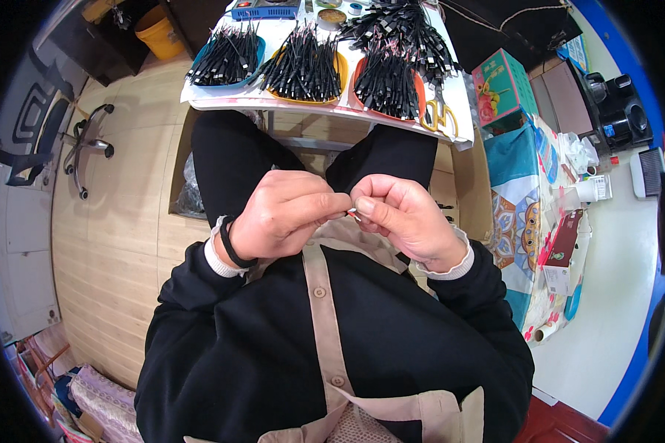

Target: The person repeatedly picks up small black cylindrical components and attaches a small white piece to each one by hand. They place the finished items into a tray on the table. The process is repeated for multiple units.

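Above my lap, my left hand (pixel 284 214) and my right hand (pixel 403 218) meet at the fingertips, both closed in a pinch. Between them shows a thin wire end (pixel 354 214) with bits of red and white; whatever it belongs to is hidden in my fingers. On the white table (pixel 207 97) past my knees, short black cables with plugs fill a blue tray (pixel 261 55), a yellow tray (pixel 343 70) and an orange-red tray (pixel 421 100). A loose heap of similar cables (pixel 403 29) lies behind the trays.
Yellow-handled scissors (pixel 440 118) lie at the table's front right corner. A green box (pixel 501 88) and a cloth-covered surface (pixel 513 207) with packets stand to the right. An office chair (pixel 85 144) and an orange bucket (pixel 157 33) are on the left.
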The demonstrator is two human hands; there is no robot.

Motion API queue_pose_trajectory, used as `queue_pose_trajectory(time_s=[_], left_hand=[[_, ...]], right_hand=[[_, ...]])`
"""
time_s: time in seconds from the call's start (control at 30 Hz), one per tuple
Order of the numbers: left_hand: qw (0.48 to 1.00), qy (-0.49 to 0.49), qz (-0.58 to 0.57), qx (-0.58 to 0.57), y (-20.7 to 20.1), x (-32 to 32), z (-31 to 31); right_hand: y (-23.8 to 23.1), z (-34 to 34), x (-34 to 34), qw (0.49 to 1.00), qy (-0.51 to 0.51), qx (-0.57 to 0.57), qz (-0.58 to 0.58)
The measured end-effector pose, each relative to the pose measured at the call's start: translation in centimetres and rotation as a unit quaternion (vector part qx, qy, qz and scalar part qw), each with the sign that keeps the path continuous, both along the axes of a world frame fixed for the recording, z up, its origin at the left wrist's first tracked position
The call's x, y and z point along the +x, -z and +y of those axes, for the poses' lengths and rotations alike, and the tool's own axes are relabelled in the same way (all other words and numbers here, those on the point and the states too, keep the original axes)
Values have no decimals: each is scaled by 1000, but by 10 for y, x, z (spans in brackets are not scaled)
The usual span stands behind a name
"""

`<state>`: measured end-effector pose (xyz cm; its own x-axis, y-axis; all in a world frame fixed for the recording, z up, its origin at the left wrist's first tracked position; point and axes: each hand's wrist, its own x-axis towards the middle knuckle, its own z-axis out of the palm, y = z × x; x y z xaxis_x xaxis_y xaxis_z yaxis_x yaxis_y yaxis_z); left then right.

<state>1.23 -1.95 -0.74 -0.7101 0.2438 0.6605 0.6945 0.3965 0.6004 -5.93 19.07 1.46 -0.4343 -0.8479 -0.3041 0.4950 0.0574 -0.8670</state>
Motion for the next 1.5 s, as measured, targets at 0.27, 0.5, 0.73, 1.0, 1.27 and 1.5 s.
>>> queue_pose_trajectory(time_s=[0.27, 0.5, 0.73, 1.0, 1.27, 1.5], left_hand=[[925, 112, -234, 277, 11, 7, -1], [829, 183, -316, 423, 23, 8, 9], [844, 159, -317, 401, 20, 8, 13], [984, 18, -152, 95, 14, 1, 5], [712, 235, -380, 542, 30, -9, 13], [713, 236, -405, 521, 21, -21, 9]], right_hand=[[0, -4, -6, 661, 123, -100, 734], [1, -2, -10, 542, 120, -113, 824], [-5, -5, -8, 593, 101, -102, 793], [-2, 3, -18, 997, -20, 10, -79], [0, -9, -27, 784, 95, -95, 606], [-2, -18, -38, 791, 102, -124, 591]])
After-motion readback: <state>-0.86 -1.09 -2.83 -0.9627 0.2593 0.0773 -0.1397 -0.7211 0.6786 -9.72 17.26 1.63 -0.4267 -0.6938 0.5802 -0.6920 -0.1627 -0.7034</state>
